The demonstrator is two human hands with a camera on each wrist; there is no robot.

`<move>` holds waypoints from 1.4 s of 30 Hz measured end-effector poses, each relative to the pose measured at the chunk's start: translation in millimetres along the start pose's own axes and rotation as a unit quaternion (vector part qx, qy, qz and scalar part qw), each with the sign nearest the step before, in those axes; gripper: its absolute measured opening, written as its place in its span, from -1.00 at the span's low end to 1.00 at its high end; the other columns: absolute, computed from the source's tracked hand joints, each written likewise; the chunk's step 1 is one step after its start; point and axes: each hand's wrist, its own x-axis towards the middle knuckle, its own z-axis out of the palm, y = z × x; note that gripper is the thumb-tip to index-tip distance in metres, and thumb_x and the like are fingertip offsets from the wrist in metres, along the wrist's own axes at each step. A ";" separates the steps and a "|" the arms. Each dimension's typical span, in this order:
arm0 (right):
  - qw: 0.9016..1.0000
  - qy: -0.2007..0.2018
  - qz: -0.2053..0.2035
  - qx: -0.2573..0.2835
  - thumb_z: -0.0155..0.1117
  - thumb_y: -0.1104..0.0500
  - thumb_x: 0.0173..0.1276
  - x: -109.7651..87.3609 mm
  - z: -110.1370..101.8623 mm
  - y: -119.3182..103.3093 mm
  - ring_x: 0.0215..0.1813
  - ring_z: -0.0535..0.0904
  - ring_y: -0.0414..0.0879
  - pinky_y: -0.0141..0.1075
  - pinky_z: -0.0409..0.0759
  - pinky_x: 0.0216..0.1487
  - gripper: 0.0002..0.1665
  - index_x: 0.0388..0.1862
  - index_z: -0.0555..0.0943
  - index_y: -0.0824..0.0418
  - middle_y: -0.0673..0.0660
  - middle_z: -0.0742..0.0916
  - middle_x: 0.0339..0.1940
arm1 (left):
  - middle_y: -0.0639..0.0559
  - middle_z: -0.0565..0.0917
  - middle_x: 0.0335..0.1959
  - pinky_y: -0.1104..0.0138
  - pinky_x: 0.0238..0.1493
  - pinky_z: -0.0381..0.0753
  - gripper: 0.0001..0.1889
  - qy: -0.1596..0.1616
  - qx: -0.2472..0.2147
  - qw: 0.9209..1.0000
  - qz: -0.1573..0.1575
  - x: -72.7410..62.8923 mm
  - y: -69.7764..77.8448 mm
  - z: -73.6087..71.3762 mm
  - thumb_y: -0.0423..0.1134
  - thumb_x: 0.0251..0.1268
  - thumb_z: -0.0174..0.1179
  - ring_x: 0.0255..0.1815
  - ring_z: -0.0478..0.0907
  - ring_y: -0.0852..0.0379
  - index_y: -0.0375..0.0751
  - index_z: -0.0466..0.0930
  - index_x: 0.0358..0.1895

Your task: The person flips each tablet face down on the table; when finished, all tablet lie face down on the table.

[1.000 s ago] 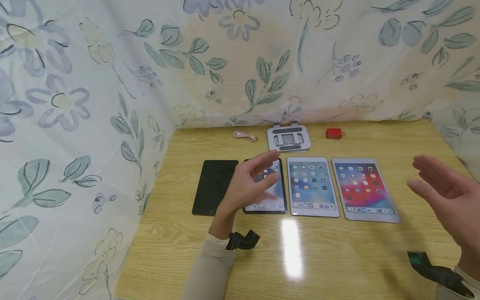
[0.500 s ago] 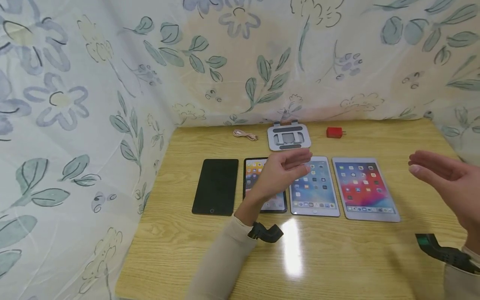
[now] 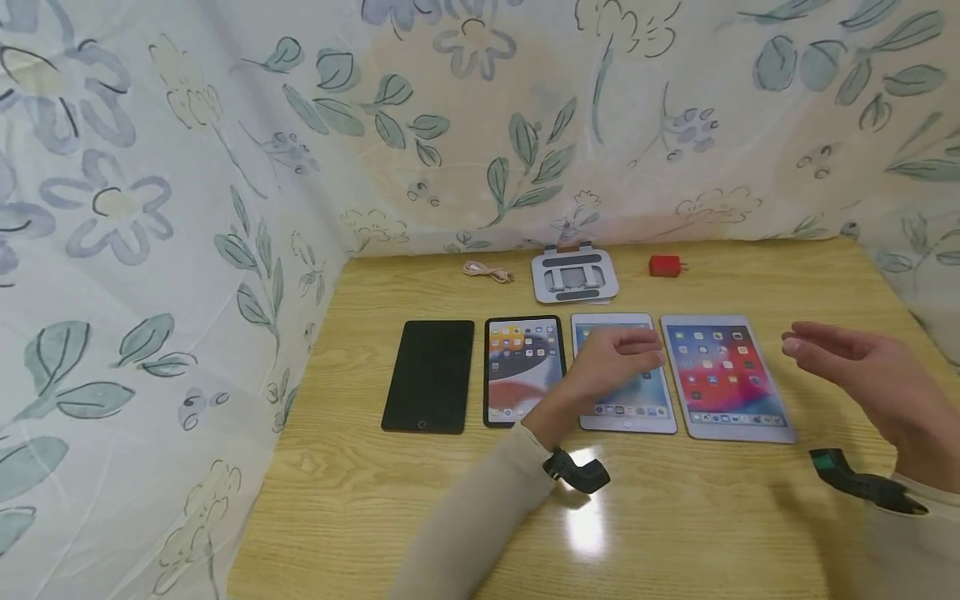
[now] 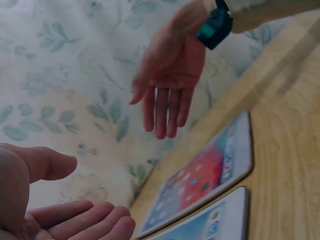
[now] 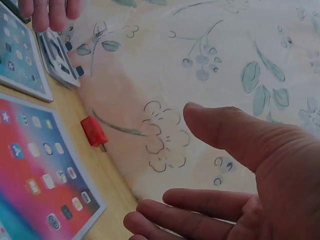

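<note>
My left hand point(image 3: 611, 360) hovers above the white tablet with a blue screen point(image 3: 636, 398), covering part of its icons. Its fingers are extended with the thumb apart, and it holds nothing. To the right, my right hand point(image 3: 862, 367) is in the air beside the white tablet with a red and blue screen point(image 3: 723, 379), fingers straight and palm turned toward the left hand. Left of these lie a black-rimmed tablet point(image 3: 521, 367) with its screen lit and a dark tablet point(image 3: 430, 375) with its screen off. All the tablets form one row on the wooden table.
Behind the row lie a coiled pale cable point(image 3: 487, 272), a grey folding stand point(image 3: 574, 277) and a red plug adapter point(image 3: 666, 266). Floral cloth point(image 3: 465, 167) hangs along the back and left of the table point(image 3: 337, 500).
My left hand has moved right, from over the black-rimmed tablet to over the blue-screen tablet. My right hand has shifted a little to the left. The tablets stay where they were.
</note>
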 end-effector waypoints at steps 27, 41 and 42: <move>0.997 -0.072 0.024 -0.017 0.06 -0.26 0.76 16.6 3.1 17.5 -0.11 0.64 -0.62 -0.43 0.80 -0.04 0.05 0.70 0.11 0.60 0.17 0.80 0.26 | -0.03 0.85 -0.17 0.29 0.01 0.80 -0.70 -0.042 0.037 0.988 -0.141 18.0 -3.7 39.1 -0.12 0.50 0.43 -0.17 0.79 0.14 -0.29 0.82 0.06; 0.996 -0.046 0.072 0.017 -0.12 -0.35 0.77 23.9 6.8 26.0 -0.18 0.61 -0.61 -0.49 0.79 -0.17 0.05 0.71 0.15 0.54 0.66 0.31 0.65 | -0.03 0.84 0.04 0.29 0.21 0.79 -0.55 -0.041 0.015 0.989 -0.144 20.7 -6.8 49.5 -0.15 0.46 0.43 0.08 0.83 0.05 -0.30 0.73 0.29; 0.996 -0.050 0.075 0.025 -0.14 -0.37 0.77 25.4 6.1 26.5 -0.18 0.60 -0.62 -0.49 0.79 -0.17 0.08 0.72 0.12 0.54 0.66 0.29 0.66 | -0.04 0.84 0.06 0.26 0.25 0.79 -0.56 -0.042 0.010 0.988 -0.146 21.2 -7.5 49.5 -0.15 0.46 0.43 0.11 0.83 0.03 -0.30 0.73 0.29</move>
